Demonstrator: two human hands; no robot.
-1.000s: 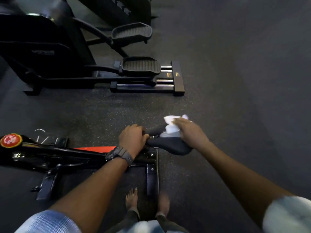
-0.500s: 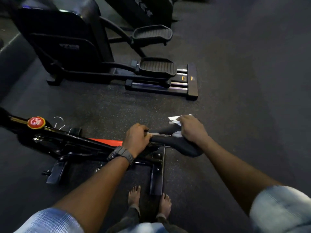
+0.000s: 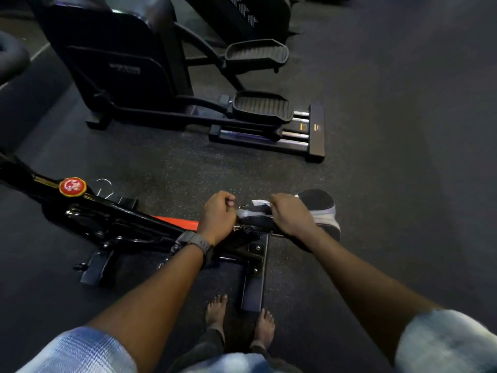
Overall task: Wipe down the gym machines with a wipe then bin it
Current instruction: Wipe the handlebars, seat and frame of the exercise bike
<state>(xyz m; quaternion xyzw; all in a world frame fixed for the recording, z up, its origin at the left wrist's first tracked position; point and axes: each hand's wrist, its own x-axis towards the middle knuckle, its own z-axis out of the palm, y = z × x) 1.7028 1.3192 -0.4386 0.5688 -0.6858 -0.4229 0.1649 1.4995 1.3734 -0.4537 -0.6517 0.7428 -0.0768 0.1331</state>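
A black and red exercise bike (image 3: 113,224) lies across the floor in front of me, its black saddle (image 3: 320,208) at centre right. My right hand (image 3: 289,214) presses a white wipe (image 3: 259,202) onto the front part of the saddle, fingers curled over it; only a small corner of the wipe shows. My left hand (image 3: 217,216) is curled in a fist at the saddle's nose, gripping the bike just in front of the seat. A watch sits on my left wrist.
A black elliptical trainer (image 3: 129,65) with two foot pedals (image 3: 262,106) and a rear rail stands beyond the bike. Another dark machine is at the top. A padded dark shape sits at the far left. My bare feet (image 3: 239,316) stand by the bike's rear stabiliser on dark rubber flooring.
My right hand has slid the wipe from the saddle's rear toward its nose, uncovering the wide back of the seat. My view shifted, bringing the elliptical more into view. The left hand stays put.
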